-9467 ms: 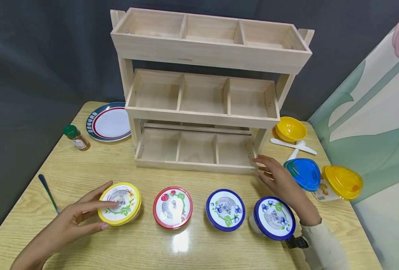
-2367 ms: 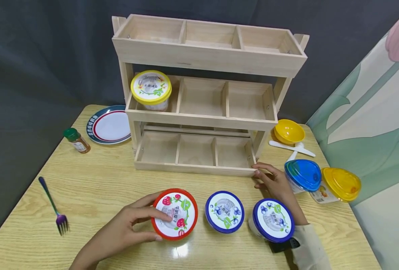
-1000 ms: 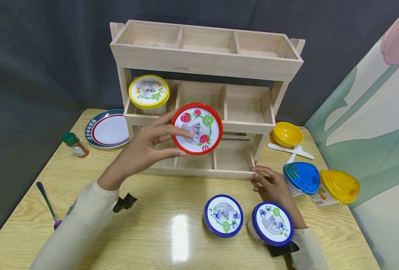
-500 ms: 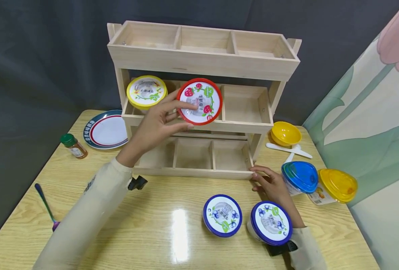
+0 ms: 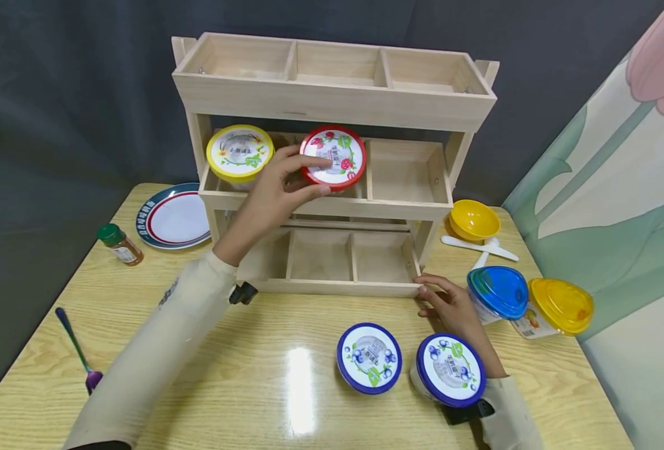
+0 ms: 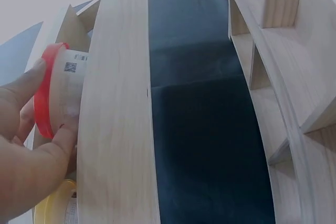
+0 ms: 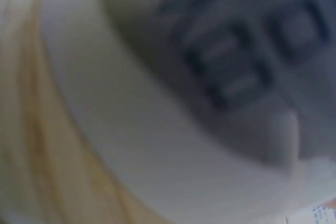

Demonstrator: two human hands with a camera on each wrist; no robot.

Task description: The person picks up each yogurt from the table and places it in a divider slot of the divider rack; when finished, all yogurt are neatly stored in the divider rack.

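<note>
My left hand [image 5: 283,184] grips a red-lidded tub [image 5: 334,156] with strawberries on its lid. The tub sits partly down in the middle compartment of the middle tier of the wooden rack [image 5: 326,200]; whether it touches the bottom is hidden. In the left wrist view, thumb and fingers hold the tub [image 6: 65,90] behind the tier's front board. A yellow-lidded tub [image 5: 240,152] occupies the left compartment. My right hand [image 5: 452,306] touches the right end of the bottom tier with its fingertips. Two blue-lidded tubs, one nearer the middle [image 5: 368,359] and one by the right forearm [image 5: 451,370], stand on the table.
At left lie a plate [image 5: 177,215], a green-capped spice jar [image 5: 120,244] and a fork [image 5: 75,347]. At right are a yellow bowl [image 5: 474,220], white plastic cutlery [image 5: 480,247], a blue-lidded container [image 5: 498,294] and a yellow-lidded container [image 5: 559,306].
The yellow-lidded tub went from the table into the rack's left middle-tier compartment. My left hand then lifted the red-lidded tub from the table to the middle compartment. My right hand stays at the rack's end.
</note>
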